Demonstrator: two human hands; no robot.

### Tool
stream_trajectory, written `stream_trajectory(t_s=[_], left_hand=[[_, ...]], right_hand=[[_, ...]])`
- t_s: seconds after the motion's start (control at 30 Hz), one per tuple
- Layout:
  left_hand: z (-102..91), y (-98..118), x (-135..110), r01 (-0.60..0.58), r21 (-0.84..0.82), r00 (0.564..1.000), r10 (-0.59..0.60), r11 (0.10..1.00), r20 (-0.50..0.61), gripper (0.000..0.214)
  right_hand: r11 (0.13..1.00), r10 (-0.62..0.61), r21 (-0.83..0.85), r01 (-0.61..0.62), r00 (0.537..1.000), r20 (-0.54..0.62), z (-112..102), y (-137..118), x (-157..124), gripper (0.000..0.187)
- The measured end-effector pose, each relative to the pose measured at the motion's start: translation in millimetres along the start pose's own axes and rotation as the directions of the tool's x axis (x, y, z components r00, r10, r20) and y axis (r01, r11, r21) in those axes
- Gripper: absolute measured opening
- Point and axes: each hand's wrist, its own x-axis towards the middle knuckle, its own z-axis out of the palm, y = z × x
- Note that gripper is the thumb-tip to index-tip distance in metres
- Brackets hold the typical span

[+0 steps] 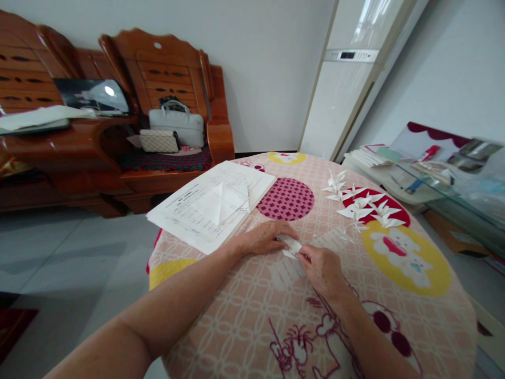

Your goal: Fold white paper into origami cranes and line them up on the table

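A small folded piece of white paper [291, 245] lies low over the tablecloth, between my two hands. My left hand [268, 237] has its fingers curled over the paper's left end. At the right end, my right hand [321, 266] pinches the paper between thumb and fingers. Part of the paper is hidden under the fingers. Several folded white paper cranes [361, 205] stand grouped on the right side of the table. To the left lies a stack of printed sheets [185, 210], with a loose creased paper piece [221, 202] on top.
The round table wears a pink patterned tablecloth [236, 316]. Beyond it is a carved wooden bench [169, 58] holding a grey bag [177, 126] and a quilted purse [158, 141]. A glass-topped stand [445, 197] with clutter is at the right. A tall white air conditioner [339, 89] stands behind.
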Motion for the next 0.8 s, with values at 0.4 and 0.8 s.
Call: stream_trajectory(t_s=[0.4,0.8], left_hand=[[0.9,-0.2,0.9,0.023,-0.021,1.0,-0.023,1.0,-0.004,0.032],[1.2,-1.8,0.3,-0.006,-0.096,1.0,0.003,0.995,-0.028,0.026]], right_hand=[[1.0,-0.006,0.012,0.007,0.995,-0.095,2.3,0.3,-2.0,0.011],[0.991,-0.074,0.098,0.089,0.986,-0.146,0.4,2.1,-4.4,0.015]])
